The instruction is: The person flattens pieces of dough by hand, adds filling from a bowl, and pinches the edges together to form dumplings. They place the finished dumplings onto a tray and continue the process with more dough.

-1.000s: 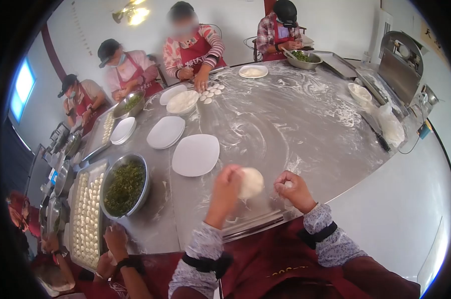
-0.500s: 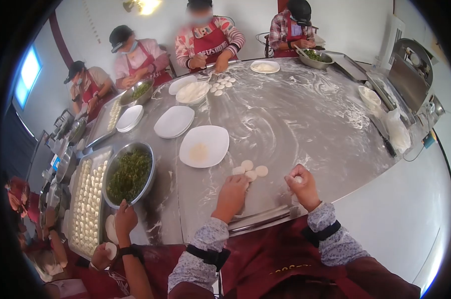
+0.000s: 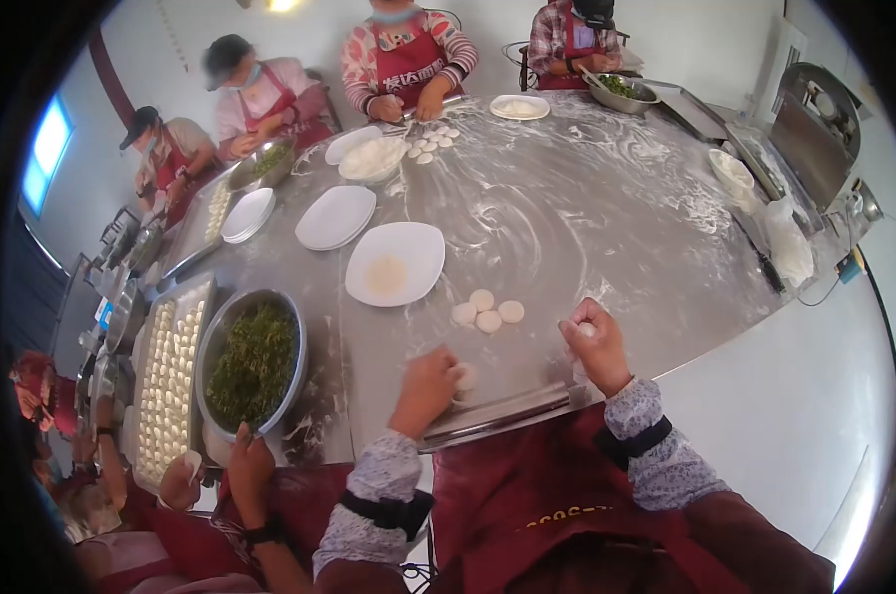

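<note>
My left hand (image 3: pixel 428 391) is low over the steel table near its front edge, fingers curled against a pale dough round (image 3: pixel 467 380). Part of that round is hidden by the fingertips. To the right, my right hand (image 3: pixel 596 346) is closed in a fist, with a small white piece of dough (image 3: pixel 587 329) showing between thumb and fingers. Beyond my hands lies a cluster of several flattened dough rounds (image 3: pixel 488 321). Along the front edge, between my forearms, runs a long metal bar (image 3: pixel 502 414).
Left of my hands are white square plates (image 3: pixel 423 259), a metal bowl of chopped greens (image 3: pixel 255 361) and a tray of dumplings (image 3: pixel 176 366). A co-worker's hand (image 3: pixel 250 465) is at the bowl. Several co-workers sit across the floury table (image 3: pixel 606 238). A knife (image 3: pixel 764 262) lies at right.
My left hand has drawn back from the cluster of rounds toward me, and a dough round now shows at its fingertips. My right hand stays closed on its dough. The whole view has shifted slightly.
</note>
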A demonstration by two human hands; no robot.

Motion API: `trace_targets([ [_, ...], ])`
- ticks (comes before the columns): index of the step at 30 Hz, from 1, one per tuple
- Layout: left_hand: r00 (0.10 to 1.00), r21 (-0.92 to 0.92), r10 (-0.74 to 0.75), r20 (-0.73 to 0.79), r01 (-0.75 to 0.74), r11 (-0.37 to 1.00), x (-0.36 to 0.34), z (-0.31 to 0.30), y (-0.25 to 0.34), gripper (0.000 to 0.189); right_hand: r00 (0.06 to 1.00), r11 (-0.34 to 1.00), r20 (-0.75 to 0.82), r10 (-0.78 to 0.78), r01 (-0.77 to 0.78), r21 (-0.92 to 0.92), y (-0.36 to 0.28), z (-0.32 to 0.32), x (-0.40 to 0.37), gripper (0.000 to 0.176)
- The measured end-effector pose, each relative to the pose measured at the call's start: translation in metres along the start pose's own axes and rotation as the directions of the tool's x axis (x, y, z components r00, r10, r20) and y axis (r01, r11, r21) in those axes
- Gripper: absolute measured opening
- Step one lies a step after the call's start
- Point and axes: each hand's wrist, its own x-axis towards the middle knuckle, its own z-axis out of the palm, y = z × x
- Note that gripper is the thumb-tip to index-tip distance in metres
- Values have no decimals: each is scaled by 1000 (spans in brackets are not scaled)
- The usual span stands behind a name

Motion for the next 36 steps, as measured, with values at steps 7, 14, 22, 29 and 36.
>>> trace_targets([
  [7, 989, -10, 150, -5, -150, 989, 19, 42, 45, 16, 998, 1000, 66, 9, -9, -8, -17, -5, -4, 18],
  [14, 991, -25, 103, 81, -102, 995, 21, 54, 59, 18, 986, 959, -76, -148, 124, -257, 2, 21, 37, 21],
  [22, 977, -25, 174, 123, -173, 985, 24, 55, 62, 15, 959, 925, -199, -204, 122, -360, 9, 10, 12, 18],
  [29, 994, 72, 110, -27, -108, 992, 34, 60, 70, 12, 926, 868, -187, -327, 216, -447, 2, 44, 57, 19],
  [36, 976, 7, 174, 134, -177, 984, 19, 47, 60, 9, 968, 953, -211, -134, 67, -297, 8, 9, 1, 18],
])
